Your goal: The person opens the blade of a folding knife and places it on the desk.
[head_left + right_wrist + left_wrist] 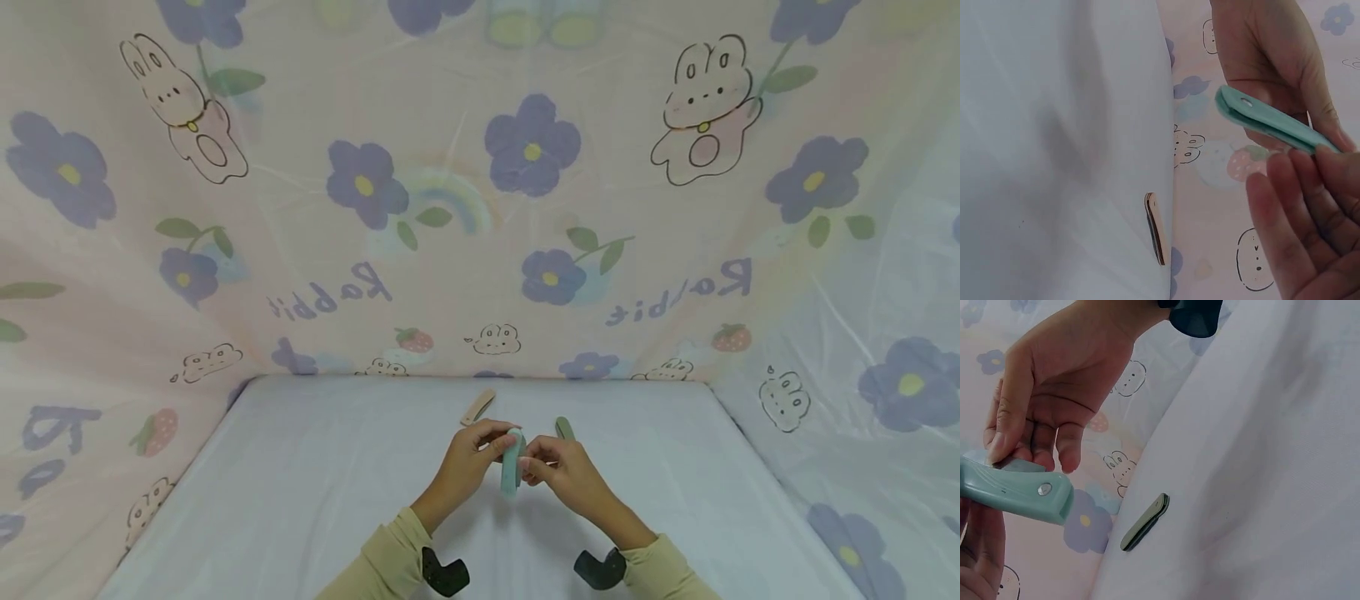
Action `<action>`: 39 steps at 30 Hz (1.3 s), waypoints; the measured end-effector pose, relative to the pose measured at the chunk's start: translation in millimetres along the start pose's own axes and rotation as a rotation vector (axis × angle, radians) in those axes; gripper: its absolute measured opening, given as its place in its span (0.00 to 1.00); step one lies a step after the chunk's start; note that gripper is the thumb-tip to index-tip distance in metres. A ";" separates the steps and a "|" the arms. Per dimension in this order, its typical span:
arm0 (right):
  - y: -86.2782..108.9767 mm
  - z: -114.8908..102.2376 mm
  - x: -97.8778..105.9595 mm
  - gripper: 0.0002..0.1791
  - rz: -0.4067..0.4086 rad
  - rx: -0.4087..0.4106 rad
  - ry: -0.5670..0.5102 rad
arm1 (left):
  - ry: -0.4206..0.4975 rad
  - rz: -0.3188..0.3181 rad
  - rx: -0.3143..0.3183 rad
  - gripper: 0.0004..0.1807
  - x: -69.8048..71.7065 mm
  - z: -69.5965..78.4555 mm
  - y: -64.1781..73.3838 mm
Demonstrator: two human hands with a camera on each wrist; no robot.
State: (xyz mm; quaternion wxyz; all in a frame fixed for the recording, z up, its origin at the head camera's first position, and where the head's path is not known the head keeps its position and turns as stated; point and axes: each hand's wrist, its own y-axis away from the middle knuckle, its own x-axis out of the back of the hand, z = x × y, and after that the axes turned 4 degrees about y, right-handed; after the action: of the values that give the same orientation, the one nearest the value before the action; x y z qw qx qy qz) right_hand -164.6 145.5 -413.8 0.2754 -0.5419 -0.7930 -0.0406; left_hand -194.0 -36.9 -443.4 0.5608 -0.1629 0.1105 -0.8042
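Mid-table, my left hand point(468, 462) grips a mint-green folding knife point(510, 475) by its handle, thumb on one side. The rivet end of the handle point(1016, 490) shows in the left wrist view. There, the thumb and fingertips of my right hand point(1063, 387) pinch a pale flat piece at the handle's edge, apparently the blade. How far it is folded out cannot be told. In the right wrist view the slotted handle point(1272, 125) spans the space between both hands, with the right fingers point(1297, 206) beneath it.
A beige folding knife point(478, 407) lies folded behind my left hand. Behind the right hand lies an olive-green folding knife point(564, 428), also folded. White cloth covers the table point(315, 483); a printed curtain point(450, 275) rises along its back and sides.
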 end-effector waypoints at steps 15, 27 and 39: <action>9.6 8.4 -5.6 0.07 0.097 -0.042 -0.146 | 0.219 0.044 0.130 0.15 7.7 -18.2 2.2; 10.5 38.5 -12.2 0.08 0.301 -0.080 -0.234 | 0.496 0.201 0.252 0.20 10.7 -18.4 1.6; 6.6 27.4 -10.8 0.13 0.360 -0.121 -0.353 | 0.652 0.303 0.308 0.20 13.9 -16.0 1.3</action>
State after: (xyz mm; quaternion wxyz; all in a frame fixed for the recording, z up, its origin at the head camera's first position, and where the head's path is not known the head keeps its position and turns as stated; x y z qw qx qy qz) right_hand -166.7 149.1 -443.8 0.1023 -0.6886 -0.7157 0.0569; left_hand -203.5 -50.5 -456.7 0.6267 0.2054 0.1836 -0.7289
